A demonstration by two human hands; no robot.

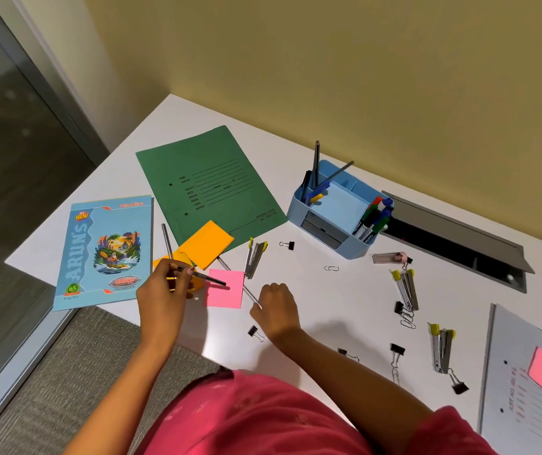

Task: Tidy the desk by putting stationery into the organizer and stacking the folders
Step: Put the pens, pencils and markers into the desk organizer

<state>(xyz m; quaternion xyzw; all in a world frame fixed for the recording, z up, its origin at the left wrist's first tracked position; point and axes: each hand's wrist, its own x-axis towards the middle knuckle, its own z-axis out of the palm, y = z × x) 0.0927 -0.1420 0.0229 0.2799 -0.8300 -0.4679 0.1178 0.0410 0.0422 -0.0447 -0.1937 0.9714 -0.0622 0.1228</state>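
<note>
Big picture first: white desk (328,307) with plenty scattered on it. The green folder (210,182) lies flat at the back and the grey folder (532,389) is well apart at the right edge. Both look like thin, floppy card, so I'd slide one to the rim and lift it by a long side.

The blue organizer (295,208) stands by the wall, pens and markers upright in it. It looks like light plastic that would skid if knocked.

Down to the hands. The left hand (161,290) pinches a dark pen (202,277) near its middle, held level above the pink sticky pad (225,293). The right hand (276,307) has its fingers curled and looks to be pinching the near end of a silver pen (249,292) that runs under that pad's corner. Both pens look light, stiff and smooth, likely to roll, so a mid-barrel grip is safest.

A small binder clip (253,332) sits just beside the right wrist.
</note>
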